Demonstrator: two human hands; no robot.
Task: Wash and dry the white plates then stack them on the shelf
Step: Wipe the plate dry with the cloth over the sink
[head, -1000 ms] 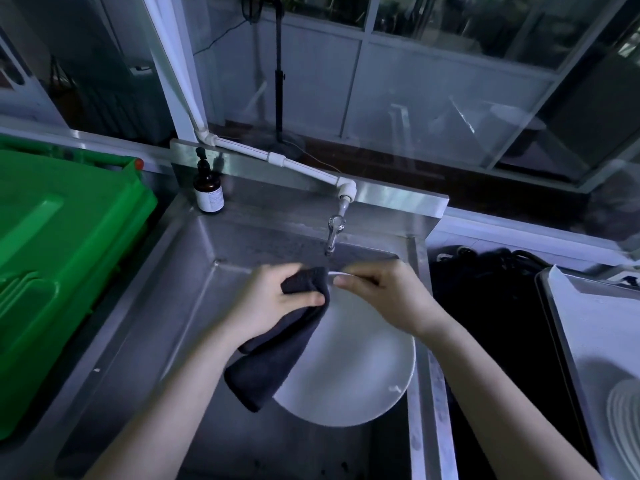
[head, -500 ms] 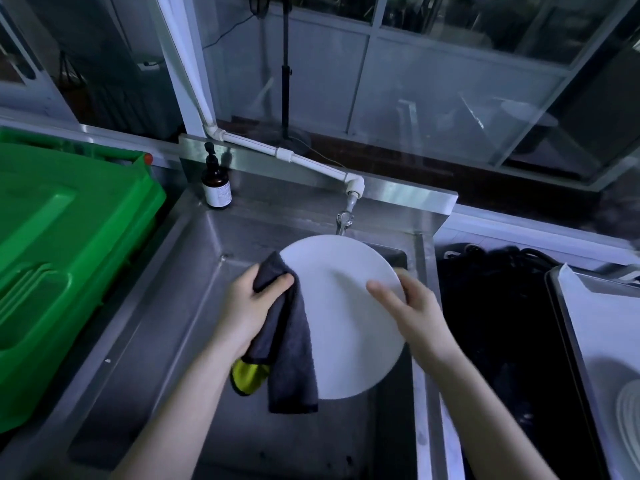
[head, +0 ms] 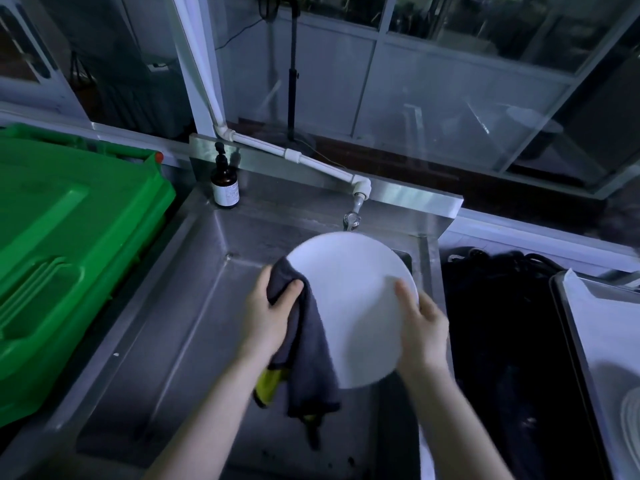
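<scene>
1. Closest in, over the sink (head: 166, 334), a dark cloth (head: 308, 358) is seen hanging down, with a yellow-green bit showing at its lower edge.
2. The cloth is gripped by the left hand (head: 270, 317), thumb curled over it, and it's pressed onto the left rim of the white plate (head: 353, 306).
3. The plate is held up above the sink basin, tilted so its face is turned toward the camera.
4. The plate's right rim is pinched by the right hand (head: 420, 332): the thumb is laid on the face and the fingers are tucked behind. So both hands are clamped on, one at each side of the plate.
5. Right of the sink, a metal tray (head: 588, 341) is seen. A pile of black stuff (head: 502, 323) is wedged between the two.
6. Left of the sink, a big green bin (head: 69, 254) is parked.
7. At the sink's back edge, the tap (head: 351, 220) is partly hidden by the plate's top rim and is fed by a white pipe (head: 311, 162). A brown pump bottle (head: 225, 183) is stood at the back-left corner.
</scene>
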